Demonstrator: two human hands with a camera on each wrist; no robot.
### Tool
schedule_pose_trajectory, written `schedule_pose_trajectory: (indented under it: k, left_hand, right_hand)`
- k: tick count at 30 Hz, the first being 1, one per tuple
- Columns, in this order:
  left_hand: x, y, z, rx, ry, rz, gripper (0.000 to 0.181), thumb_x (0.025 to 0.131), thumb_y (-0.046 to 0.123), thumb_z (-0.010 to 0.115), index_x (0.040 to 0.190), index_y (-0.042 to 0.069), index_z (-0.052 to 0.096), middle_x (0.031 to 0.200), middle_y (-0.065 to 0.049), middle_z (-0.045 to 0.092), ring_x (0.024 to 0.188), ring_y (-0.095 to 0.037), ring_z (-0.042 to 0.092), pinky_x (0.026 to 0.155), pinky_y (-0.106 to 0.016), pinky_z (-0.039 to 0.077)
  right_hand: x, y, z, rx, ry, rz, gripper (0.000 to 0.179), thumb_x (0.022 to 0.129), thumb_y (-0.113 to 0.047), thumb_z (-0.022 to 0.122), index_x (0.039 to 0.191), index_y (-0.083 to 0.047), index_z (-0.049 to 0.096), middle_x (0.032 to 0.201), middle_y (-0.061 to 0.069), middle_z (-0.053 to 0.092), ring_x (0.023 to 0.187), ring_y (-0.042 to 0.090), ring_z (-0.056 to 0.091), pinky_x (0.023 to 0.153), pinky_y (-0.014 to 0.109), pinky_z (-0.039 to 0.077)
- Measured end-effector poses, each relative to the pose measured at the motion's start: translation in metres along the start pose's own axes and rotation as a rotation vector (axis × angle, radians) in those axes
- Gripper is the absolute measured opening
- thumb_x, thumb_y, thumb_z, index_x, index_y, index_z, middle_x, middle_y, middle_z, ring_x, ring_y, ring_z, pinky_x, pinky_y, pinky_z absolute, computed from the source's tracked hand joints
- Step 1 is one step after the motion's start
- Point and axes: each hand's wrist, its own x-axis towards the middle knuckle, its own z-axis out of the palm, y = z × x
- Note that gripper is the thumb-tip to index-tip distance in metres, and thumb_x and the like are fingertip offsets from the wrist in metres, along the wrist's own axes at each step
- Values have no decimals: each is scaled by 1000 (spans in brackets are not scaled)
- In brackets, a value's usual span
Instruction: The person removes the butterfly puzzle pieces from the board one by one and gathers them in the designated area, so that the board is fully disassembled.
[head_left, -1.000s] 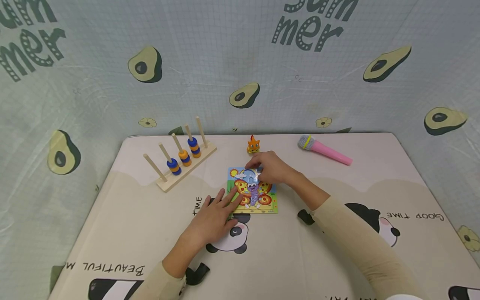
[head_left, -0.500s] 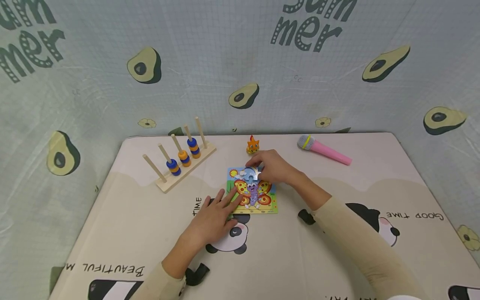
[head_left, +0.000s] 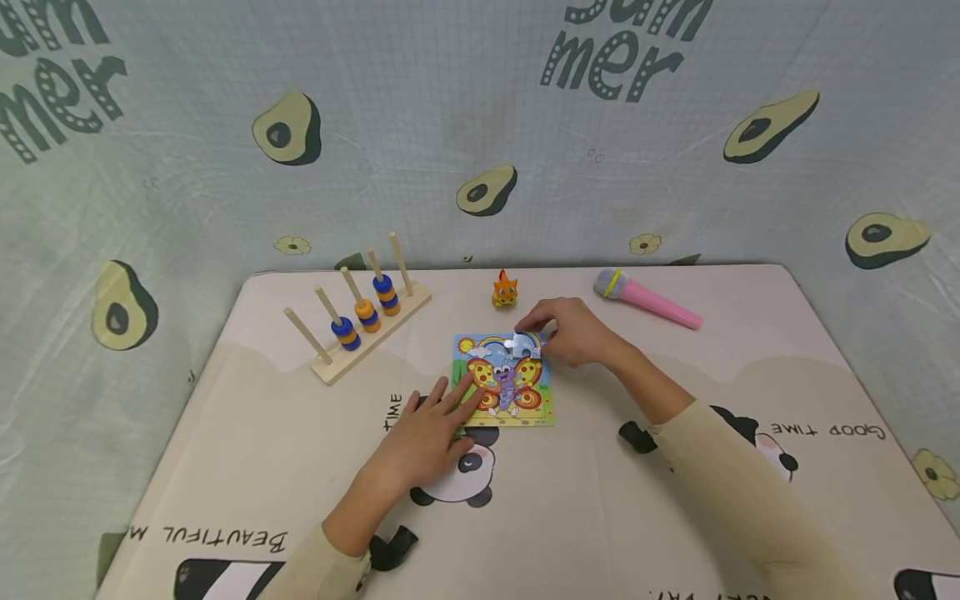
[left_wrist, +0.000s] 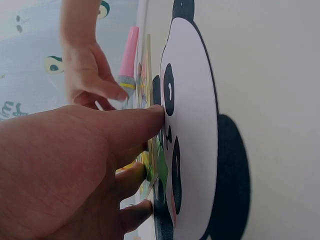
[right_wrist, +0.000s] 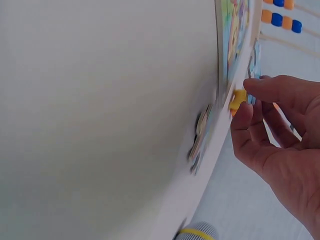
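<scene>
A butterfly jigsaw puzzle [head_left: 513,396] lies flat on the table in the head view. Over its left edge my left hand [head_left: 427,442] rests with fingers spread, fingertips on the board; in the left wrist view its thumb [left_wrist: 135,125] lies along the near side. At the top right of the puzzle, my right hand [head_left: 573,332] pinches a light-blue puzzle piece [head_left: 522,343] between thumb and fingers. The right wrist view shows that piece [right_wrist: 255,65] edge-on and raised, apart from the board [right_wrist: 232,40]. My fingers hide part of it.
An orange toy figure [head_left: 505,289] stands just behind the puzzle. At back left is a wooden peg rack [head_left: 375,337] with blue and orange rings, and a pink toy microphone [head_left: 648,298] lies at back right. Small flat blurred shapes [right_wrist: 201,132] lie beside the board.
My right hand has shifted a little to the right with the puzzle piece, from the puzzle's top middle to its top right. The left hand has stayed in place.
</scene>
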Motion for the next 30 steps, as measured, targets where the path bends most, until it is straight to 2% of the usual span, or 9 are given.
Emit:
schedule_pose_trajectory:
  k: [9, 30]
  left_hand:
    - [0, 0, 0, 9, 2, 1, 67, 104, 34, 63, 164, 22, 35, 175, -4, 21, 160, -42, 19, 124, -69, 19]
    - [1, -1, 1, 14, -9, -5, 66, 104, 34, 63, 163, 22, 36, 175, -3, 22, 160, -41, 18, 125, -68, 18]
  right_hand:
    - [-18, 16, -14, -14, 23, 9, 42, 82, 7, 73, 120, -10, 79, 116, 5, 75, 109, 25, 67, 83, 36, 59]
    - [-57, 58, -45, -69, 71, 102, 43, 79, 10, 71, 118, -8, 79, 115, 9, 75, 109, 29, 67, 76, 31, 54]
